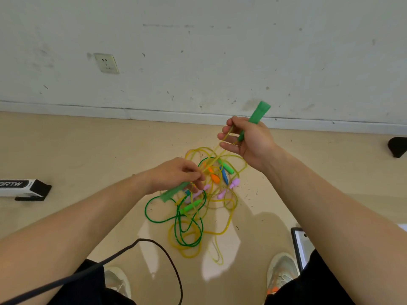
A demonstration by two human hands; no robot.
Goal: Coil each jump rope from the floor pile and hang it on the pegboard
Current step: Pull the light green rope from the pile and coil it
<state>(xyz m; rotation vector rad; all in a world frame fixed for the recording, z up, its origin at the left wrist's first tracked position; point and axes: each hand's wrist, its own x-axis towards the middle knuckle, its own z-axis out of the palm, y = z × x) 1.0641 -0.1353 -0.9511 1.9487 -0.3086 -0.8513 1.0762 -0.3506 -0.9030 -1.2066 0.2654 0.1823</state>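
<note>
A tangled pile of jump ropes (193, 219) lies on the beige floor in front of me, with yellow and green cords and green, orange, blue and pink handles. My right hand (246, 139) is raised above the pile and grips a green handle (257, 115) that points up to the right; a yellow cord runs over its fingers down to the pile. Lower and to the left, my left hand (176, 175) holds a second green handle (174, 192) and pinches the yellow cord. No pegboard is in view.
A white wall with a socket (106, 62) and a skirting board rises behind the pile. A white and black box (22, 189) lies at the left. A black cable (154, 245) loops near my shoes (282, 271). A tablet-like edge (297, 245) sits at the right.
</note>
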